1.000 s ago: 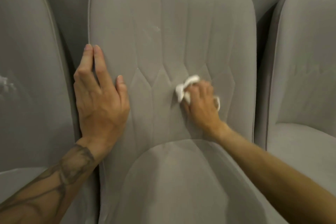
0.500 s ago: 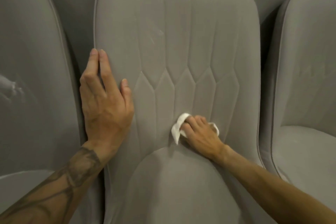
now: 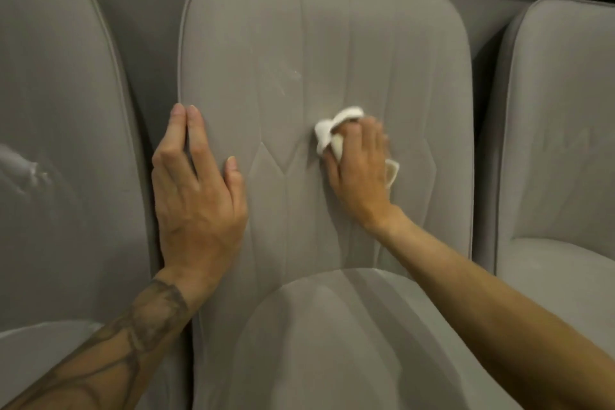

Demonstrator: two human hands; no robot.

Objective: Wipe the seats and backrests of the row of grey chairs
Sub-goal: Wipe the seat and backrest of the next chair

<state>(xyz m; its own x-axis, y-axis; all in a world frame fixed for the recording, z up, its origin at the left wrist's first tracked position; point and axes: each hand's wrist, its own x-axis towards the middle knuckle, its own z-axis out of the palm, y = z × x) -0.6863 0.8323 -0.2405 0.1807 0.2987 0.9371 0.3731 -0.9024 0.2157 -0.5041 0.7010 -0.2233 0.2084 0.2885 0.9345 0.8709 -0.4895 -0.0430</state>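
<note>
White cloth bunched under right hand grip, protruding upper left.

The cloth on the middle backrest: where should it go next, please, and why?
Probably a short stroke up and left: the right hand holds the cloth against the backrest, and pale streaks show just above it, while the left hand braces its edge.

Three grey upholstered chairs abreast: left chair bears a whitish smear, middle backrest upright, seam-quilted, faintly streaked, with crumpled white cloth pressed against it mid-height above seat, right chair partly visible.
</note>
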